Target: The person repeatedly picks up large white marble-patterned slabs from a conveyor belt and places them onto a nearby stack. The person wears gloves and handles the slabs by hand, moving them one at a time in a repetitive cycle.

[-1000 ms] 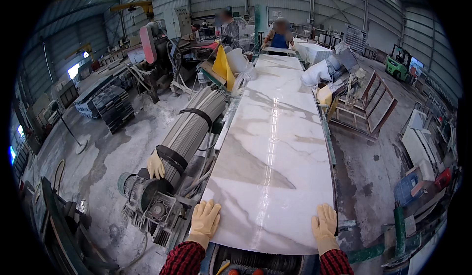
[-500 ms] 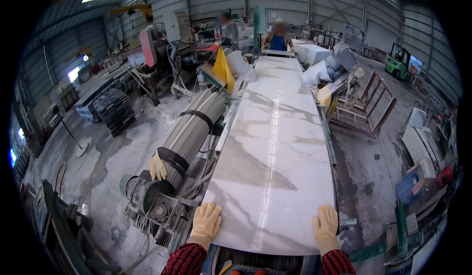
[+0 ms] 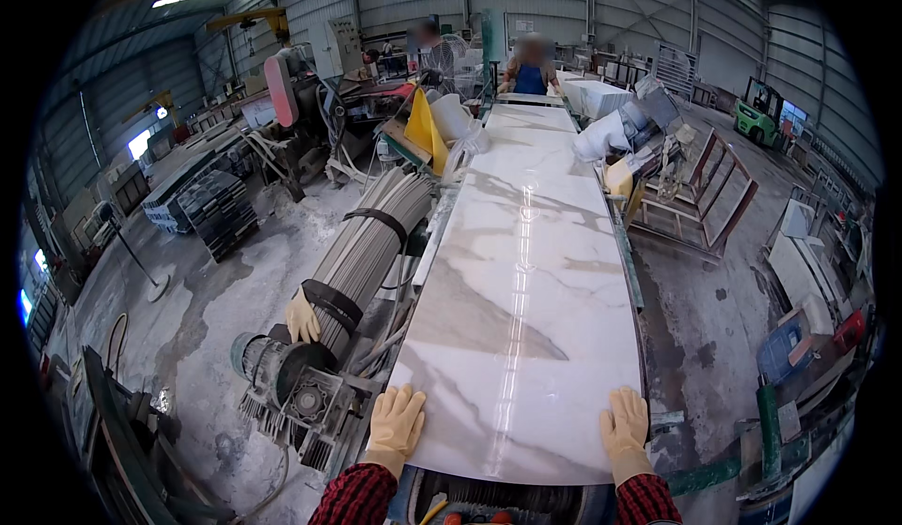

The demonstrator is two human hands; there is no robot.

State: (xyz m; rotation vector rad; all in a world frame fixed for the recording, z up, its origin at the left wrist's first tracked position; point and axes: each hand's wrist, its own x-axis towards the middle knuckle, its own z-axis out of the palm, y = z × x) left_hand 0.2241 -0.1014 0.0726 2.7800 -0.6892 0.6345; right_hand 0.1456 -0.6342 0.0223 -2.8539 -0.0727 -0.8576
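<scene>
A long, glossy white stone slab (image 3: 512, 337) with grey-brown veins lies flat before me, running from my hands toward the far end. Its near left corner is under my left hand (image 3: 398, 417), in a cream rubber glove with the fingers stretched forward on the top. At the opposite near corner my right hand (image 3: 624, 422), gloved alike, lies along the right edge with its fingers extended. Both palms touch the slab, and neither hand is closed around anything. Below the near edge, part of a dark roller bed (image 3: 498, 492) shows.
A motor (image 3: 268, 365) stands left of the slab, by a strapped bundle of strips (image 3: 362, 253) with a spare glove (image 3: 303, 318). A person in a blue apron (image 3: 532, 78) is at the far end. White-wrapped machine parts (image 3: 606, 137) and a metal frame (image 3: 700, 201) flank the right side.
</scene>
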